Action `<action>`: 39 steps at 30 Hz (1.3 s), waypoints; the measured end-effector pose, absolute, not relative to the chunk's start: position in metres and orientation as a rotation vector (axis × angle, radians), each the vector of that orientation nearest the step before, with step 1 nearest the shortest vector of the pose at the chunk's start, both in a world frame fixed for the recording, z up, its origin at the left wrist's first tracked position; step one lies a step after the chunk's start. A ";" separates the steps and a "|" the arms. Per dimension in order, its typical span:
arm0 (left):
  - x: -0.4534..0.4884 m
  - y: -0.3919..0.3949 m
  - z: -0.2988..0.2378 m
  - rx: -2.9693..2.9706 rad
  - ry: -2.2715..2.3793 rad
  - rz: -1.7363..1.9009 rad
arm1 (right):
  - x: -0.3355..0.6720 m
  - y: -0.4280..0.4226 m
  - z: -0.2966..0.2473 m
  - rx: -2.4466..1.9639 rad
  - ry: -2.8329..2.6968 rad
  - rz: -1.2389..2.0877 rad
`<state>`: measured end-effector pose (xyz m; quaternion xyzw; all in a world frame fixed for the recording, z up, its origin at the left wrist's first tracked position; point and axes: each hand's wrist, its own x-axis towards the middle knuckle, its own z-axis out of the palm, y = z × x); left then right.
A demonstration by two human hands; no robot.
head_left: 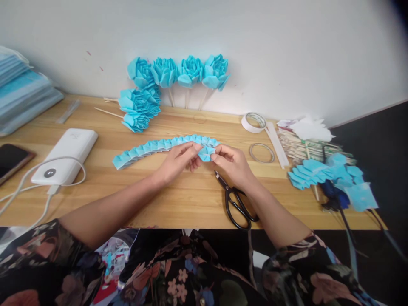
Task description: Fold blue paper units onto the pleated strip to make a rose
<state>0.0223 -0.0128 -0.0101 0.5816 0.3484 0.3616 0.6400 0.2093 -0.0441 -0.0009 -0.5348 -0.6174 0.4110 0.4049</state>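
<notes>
My left hand (pixel 178 162) and my right hand (pixel 233 163) meet over the middle of the table. Between their fingertips they pinch the end of a folded blue strip (pixel 153 147), each thumb on one side of a light blue folded petal (pixel 207 154). The strip curves away to the left in a row of overlapping pleats and lies on the wood. Just under my right hand are black-handled scissors (pixel 237 204), blades pointing away from me. Several finished blue paper flowers (pixel 190 71) on sticks lean against the wall, and more flowers (pixel 138 106) lie at the left of them.
A white power bank (pixel 65 155) with a cable, a phone (pixel 14 159) and a stack of face masks (pixel 27 91) are at the left. Tape rolls (pixel 254 122), a bundle of sticks (pixel 298 146) and blue folded pieces (pixel 314 172) lie at the right.
</notes>
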 end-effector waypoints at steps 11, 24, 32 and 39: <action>0.023 -0.015 -0.008 1.451 0.831 0.776 | 0.205 -0.045 -0.004 -1.329 -1.618 1.060; 0.025 -0.014 -0.008 1.471 0.888 0.775 | 0.207 -0.043 -0.004 -1.335 -1.518 1.130; 0.025 -0.015 -0.004 1.462 0.858 0.793 | 0.215 -0.039 -0.010 -1.109 -1.241 1.463; 0.024 -0.013 -0.003 1.463 0.903 0.822 | 0.216 -0.040 -0.007 -1.167 -1.199 1.208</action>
